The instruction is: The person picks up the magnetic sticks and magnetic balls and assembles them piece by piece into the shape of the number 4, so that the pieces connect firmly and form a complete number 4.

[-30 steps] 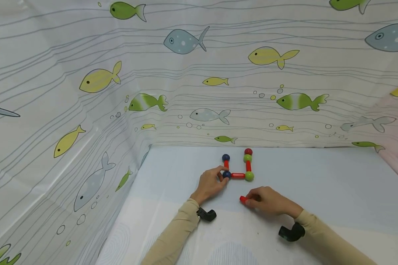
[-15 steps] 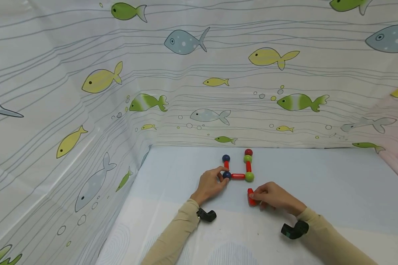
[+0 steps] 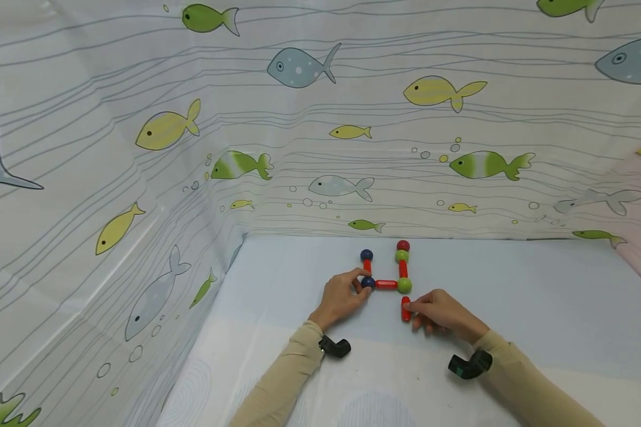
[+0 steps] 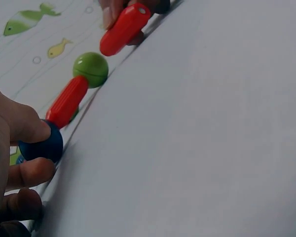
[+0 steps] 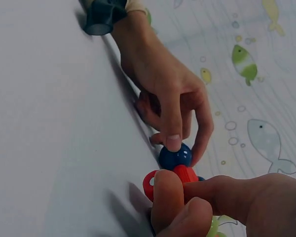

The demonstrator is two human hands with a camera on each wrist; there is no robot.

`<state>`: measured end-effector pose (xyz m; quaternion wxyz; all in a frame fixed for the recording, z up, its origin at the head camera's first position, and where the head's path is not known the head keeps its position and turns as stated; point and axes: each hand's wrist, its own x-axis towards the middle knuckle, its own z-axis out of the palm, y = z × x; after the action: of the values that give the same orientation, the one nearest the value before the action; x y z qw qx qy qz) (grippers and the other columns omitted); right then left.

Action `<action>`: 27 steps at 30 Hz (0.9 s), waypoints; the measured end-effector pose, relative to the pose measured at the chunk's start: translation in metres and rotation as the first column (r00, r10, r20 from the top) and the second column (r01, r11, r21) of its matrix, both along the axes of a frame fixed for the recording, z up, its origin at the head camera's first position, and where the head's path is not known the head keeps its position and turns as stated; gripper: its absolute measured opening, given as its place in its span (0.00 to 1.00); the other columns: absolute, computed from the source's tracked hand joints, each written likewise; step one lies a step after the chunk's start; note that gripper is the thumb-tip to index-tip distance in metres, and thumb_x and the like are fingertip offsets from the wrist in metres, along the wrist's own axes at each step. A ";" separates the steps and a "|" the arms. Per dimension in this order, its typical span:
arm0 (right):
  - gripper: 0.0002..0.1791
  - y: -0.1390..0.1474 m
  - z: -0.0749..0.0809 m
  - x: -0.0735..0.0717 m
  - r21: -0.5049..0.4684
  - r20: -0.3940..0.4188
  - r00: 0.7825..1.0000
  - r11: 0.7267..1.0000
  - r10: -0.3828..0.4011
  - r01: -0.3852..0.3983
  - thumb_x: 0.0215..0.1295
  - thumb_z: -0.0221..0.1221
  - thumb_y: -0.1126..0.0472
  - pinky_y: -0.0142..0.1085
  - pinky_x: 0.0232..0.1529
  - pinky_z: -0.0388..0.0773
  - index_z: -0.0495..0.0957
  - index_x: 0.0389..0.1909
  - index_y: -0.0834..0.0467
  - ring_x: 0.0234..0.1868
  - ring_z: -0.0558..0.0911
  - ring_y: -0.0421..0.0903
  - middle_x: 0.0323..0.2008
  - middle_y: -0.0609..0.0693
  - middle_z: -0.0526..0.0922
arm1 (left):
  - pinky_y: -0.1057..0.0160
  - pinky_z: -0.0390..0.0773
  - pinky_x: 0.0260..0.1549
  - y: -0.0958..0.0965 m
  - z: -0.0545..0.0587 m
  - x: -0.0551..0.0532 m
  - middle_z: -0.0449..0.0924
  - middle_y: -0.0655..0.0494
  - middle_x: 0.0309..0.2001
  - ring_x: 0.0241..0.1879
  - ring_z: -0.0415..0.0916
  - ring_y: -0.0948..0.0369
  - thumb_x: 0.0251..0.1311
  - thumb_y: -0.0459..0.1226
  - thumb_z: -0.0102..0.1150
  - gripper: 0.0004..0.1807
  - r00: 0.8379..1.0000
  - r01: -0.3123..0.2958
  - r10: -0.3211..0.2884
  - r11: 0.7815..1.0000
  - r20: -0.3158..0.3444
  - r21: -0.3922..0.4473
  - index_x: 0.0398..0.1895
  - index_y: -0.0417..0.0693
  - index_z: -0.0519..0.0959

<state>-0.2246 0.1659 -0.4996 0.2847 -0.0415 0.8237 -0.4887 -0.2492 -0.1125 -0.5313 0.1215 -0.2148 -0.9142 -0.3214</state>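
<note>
My left hand [image 3: 344, 296] pinches the near dark blue ball [image 4: 42, 142] of a ball-and-rod figure lying on the table. From that ball a red rod [image 3: 386, 284] runs right to a green ball [image 3: 404, 285], and another leads back to a second blue ball [image 3: 366, 255]. Behind the green ball come a further red rod [image 3: 403, 268], a second green ball [image 3: 402, 256] and a red ball [image 3: 403, 245]. My right hand [image 3: 442, 313] pinches a loose red rod [image 4: 124, 29] between thumb and finger, just in front of the near green ball and apart from it.
The pale table [image 3: 513, 296] meets a fish-printed sheet [image 3: 299, 148] that rises behind and to the left. A black wrist camera [image 3: 470, 364] sits on the right wrist, and a second black wrist camera [image 3: 335, 347] on the left.
The right hand has turned the loose red rod to point away from me and brought it closer to the near green ball. The left hand stays on the blue ball.
</note>
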 end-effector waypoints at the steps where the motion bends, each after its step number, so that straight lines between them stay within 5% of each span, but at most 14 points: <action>1: 0.20 0.000 0.000 0.000 0.000 0.001 1.000 1.000 -0.005 0.005 0.74 0.64 0.48 0.31 0.22 0.63 0.87 0.46 0.63 0.19 0.75 0.40 0.23 0.49 0.86 | 0.68 0.70 0.33 0.000 0.000 0.000 0.82 0.62 0.26 0.26 0.72 0.68 0.64 0.39 0.71 0.18 1.000 -0.001 0.001 1.000 0.001 0.000 0.57 0.55 0.85; 27: 0.20 -0.002 -0.004 -0.010 0.066 -0.057 0.996 0.995 -0.069 0.073 0.72 0.66 0.45 0.32 0.24 0.66 0.87 0.42 0.61 0.20 0.73 0.40 0.20 0.47 0.82 | 0.68 0.70 0.32 0.000 0.001 0.000 0.83 0.61 0.27 0.26 0.72 0.68 0.65 0.40 0.71 0.17 1.000 0.002 -0.002 1.000 0.011 0.004 0.57 0.54 0.85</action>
<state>-0.2346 0.1635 -0.5037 0.2457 -0.0158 0.8482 -0.4691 -0.2493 -0.1120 -0.5302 0.1168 -0.2135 -0.9140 -0.3246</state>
